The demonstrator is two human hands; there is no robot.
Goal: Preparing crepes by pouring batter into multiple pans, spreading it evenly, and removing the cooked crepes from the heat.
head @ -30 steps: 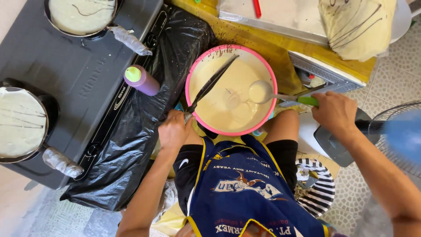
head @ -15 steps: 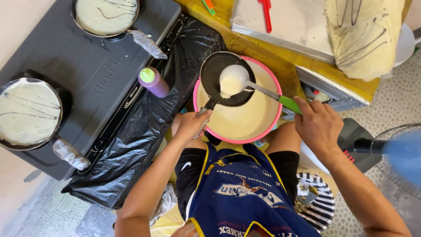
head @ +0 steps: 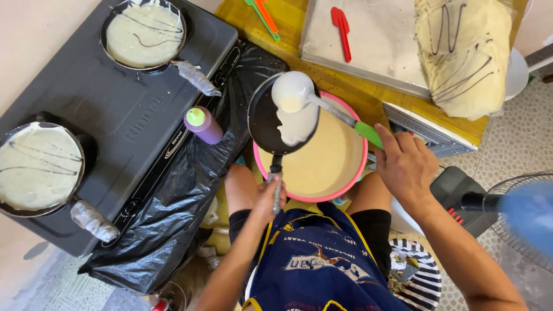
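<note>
A purple squeeze bottle with a round green cap stands to the left of the left hand, up on the edge of the grey stove — its label side cannot be seen. The stove carries a pale printed mark beside the bottle. The blue apron below both hands has a printed yellow and white emblem.

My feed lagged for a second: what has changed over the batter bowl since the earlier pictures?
The left hand has lifted the small black pan from lying tilted in the pink bowl to sit flat over it. The right hand raised the ladle out of the batter and tipped it; batter now lies in the pan. Both grips unchanged; the two pans on the stove and the purple bottle stayed.
</note>
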